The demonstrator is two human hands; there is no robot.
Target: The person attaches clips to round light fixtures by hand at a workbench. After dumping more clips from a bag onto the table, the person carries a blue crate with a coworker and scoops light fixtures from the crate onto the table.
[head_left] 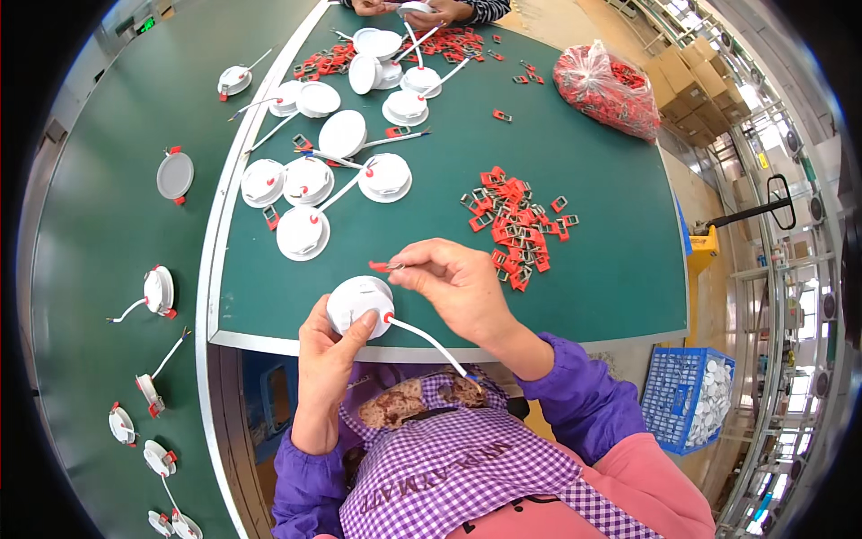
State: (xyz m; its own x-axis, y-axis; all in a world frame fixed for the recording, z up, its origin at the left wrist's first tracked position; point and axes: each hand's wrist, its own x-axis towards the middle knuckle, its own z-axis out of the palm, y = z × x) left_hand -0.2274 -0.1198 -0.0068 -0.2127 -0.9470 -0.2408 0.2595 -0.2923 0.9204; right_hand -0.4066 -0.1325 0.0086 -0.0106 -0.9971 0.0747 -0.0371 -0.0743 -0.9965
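My left hand (334,346) grips a round white downlight (357,304) by its rim, thumb across its back, just above the table's front edge. A white cable (429,336) leaves the housing at a red grommet and curves down to the right. Close above the downlight, my right hand (453,286) pinches a small red spring clip (386,267) between thumb and fingertips, apart from the housing. To the right of that hand lies a loose pile of red-and-metal spring clips (514,220). Several white downlights (303,232) with cables rest on the green table to the upper left.
A clear plastic bag of red clips (607,90) sits at the table's far right. Across the table, a person's hands (429,13) hold a white downlight near scattered clips. Downlights with red clips (159,289) lie on the left green surface. A blue crate (675,395) stands below right.
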